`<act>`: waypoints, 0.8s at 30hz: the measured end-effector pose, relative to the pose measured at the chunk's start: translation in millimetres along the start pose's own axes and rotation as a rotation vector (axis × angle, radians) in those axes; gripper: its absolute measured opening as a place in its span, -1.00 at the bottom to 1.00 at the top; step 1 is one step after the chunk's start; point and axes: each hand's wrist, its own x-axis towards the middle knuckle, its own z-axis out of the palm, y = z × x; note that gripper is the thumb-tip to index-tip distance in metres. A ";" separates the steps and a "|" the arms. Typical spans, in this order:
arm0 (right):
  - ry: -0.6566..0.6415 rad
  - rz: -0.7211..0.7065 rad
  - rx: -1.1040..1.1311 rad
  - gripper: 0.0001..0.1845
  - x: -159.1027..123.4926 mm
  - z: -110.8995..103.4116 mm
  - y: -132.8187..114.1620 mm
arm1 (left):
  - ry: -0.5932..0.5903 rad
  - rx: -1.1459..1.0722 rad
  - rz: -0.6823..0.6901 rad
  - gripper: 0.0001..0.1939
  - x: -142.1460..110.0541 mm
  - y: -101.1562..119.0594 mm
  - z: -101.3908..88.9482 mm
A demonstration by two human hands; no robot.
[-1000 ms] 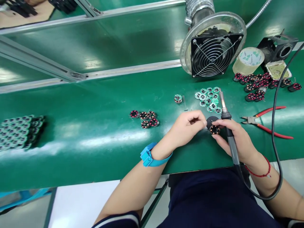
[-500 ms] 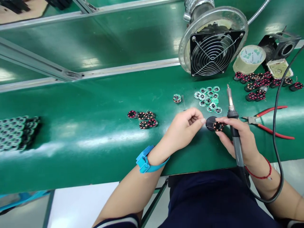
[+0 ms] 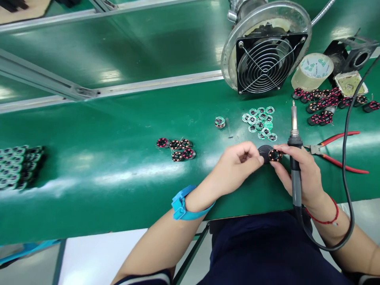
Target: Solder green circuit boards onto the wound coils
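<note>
- Our left grip point(image 3: 239, 163): fingers together, thumb on the black disc point(image 3: 263, 151)
- Our right grip point(image 3: 307, 178): clamped on soldering iron point(image 3: 296, 186) and coil ring point(image 3: 275, 155)
- Iron now upright, 12 o'clock, not leaning

Just the one head-worn cam here, tipped forward and down from close above the green workbench point(image 3: 89, 130), pretty near the left hand point(image 3: 237, 168) and right hand point(image 3: 304, 174) at about 4 o'clock, with the extractor fan point(image 3: 264, 59) around 12 o'clock.
</note>
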 end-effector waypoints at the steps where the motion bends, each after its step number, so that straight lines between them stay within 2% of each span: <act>1: 0.002 0.012 -0.001 -0.36 0.0 -0.3 0.0 | 0.061 -0.010 0.033 -0.84 -0.3 1.6 -3.3; 3: -0.005 0.029 0.006 -0.39 -0.4 -0.7 0.3 | 0.148 -0.018 0.078 -0.84 0.0 4.4 -8.9; 4: -0.015 0.033 0.011 -0.40 -0.8 -0.7 0.6 | 0.145 -0.007 0.075 -0.83 0.6 5.3 -10.4; 8: -0.078 0.034 0.055 -0.39 -3.1 0.1 1.9 | -0.042 0.077 -0.011 -0.78 4.2 3.5 -7.7; 10: -0.127 0.040 0.064 -0.45 -3.4 0.9 2.4 | -0.052 0.097 -0.027 -0.79 6.1 0.7 -5.6; 14: -0.187 0.059 0.032 -0.59 -1.3 1.4 3.4 | 0.085 0.107 0.050 -0.85 10.4 -2.6 -11.2; 19: -0.168 0.112 0.036 -0.60 1.4 2.7 7.2 | 0.342 0.157 0.163 -0.83 18.2 -4.4 -23.5; 24: -0.227 0.148 0.051 -0.65 3.6 7.2 15.6 | 0.368 0.324 0.236 -0.89 24.0 -7.1 -27.1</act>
